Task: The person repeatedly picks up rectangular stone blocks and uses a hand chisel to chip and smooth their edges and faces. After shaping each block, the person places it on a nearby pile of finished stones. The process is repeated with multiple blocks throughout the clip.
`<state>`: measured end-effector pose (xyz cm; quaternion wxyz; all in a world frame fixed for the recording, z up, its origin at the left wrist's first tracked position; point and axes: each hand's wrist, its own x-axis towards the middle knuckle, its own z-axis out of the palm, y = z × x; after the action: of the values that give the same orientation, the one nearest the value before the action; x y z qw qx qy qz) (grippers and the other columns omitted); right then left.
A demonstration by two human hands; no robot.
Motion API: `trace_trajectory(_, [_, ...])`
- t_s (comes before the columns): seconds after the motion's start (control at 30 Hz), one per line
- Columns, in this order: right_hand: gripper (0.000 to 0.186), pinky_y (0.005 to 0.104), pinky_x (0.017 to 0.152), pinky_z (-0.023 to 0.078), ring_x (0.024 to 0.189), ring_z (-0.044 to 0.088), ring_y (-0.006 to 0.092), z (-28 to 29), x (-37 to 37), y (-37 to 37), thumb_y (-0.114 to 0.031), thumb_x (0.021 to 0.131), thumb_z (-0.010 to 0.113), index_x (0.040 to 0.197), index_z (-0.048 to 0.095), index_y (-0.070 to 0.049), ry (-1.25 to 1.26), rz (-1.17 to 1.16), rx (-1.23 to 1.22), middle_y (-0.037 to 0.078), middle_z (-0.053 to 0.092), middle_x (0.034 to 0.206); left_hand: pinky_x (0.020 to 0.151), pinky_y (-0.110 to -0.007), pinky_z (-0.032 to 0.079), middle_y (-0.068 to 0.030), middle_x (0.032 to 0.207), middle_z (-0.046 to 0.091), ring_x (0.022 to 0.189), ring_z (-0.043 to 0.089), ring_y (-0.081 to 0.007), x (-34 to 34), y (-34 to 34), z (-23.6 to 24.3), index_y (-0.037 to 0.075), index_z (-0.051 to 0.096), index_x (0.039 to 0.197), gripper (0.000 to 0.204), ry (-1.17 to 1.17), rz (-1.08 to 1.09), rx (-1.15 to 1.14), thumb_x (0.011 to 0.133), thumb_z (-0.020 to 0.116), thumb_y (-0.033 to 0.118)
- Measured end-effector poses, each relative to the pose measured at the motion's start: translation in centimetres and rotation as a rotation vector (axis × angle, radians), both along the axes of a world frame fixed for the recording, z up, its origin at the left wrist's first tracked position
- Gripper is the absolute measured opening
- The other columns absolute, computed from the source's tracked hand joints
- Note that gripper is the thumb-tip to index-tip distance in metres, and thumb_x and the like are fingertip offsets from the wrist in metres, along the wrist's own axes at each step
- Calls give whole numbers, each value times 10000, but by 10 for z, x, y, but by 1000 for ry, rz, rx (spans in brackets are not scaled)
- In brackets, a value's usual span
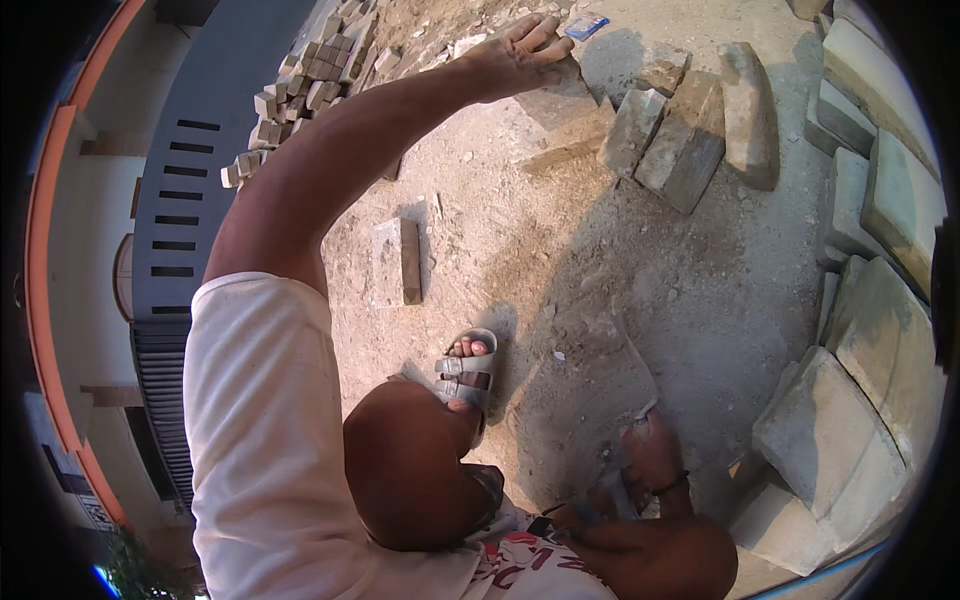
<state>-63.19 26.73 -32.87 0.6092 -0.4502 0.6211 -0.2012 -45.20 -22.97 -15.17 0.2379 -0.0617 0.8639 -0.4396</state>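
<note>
**Reaching for a paving block on sandy ground**

White sleeve (pixel 260 430) and bent knees fill the near view, the person crouching on bare sand (pixel 600 270). Big stone slabs (pixel 850 440) lean in a stack along the right edge. Loose paving blocks (pixel 680 130) lie in a short row ahead. Left hand (pixel 515 55) stretches far forward, fingers closed over the top of one paving block (pixel 565 105) beside that row. Right hand (pixel 655 450) rests low by the right knee; its grip I cannot tell. One foot wears a grey sandal (pixel 470 375).
</note>
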Motion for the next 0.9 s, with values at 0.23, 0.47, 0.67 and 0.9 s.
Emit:
trace_trajectory(0.23, [413,447,799,500,917,653,434,0,30,-8,-202,834,684,1148,571,42,57,38,103,255,671,961,1129,-621,260,-211,1419,404,1370,301,-454,15,6,2,118,541,1320,611,212,-25,428,752,706,270])
trace_trajectory(0.47, [401,449,734,487,835,652,426,7,53,-11,-213,819,677,1106,579,50,238,-59,20,252,658,881,1167,-474,325,-145,1436,353,1366,345,-377,70,52,-6,179,458,1396,642,794,35,490,834,736,319])
trace_trajectory(0.67, [429,500,713,491,839,639,478,8,59,-30,-269,810,693,1073,580,49,268,-131,142,269,659,856,1167,-615,171,-301,1520,177,1412,153,-526,301,186,-95,152,213,1533,983,1003,1053,576,778,806,364])
trace_trajectory(0.9, [451,535,716,494,860,625,488,-6,59,-53,-320,829,687,1080,568,36,361,31,-1,289,653,866,1182,-585,77,-308,1585,-13,1460,68,-485,402,290,-168,118,13,1580,1325,1088,1671,339,630,911,335])
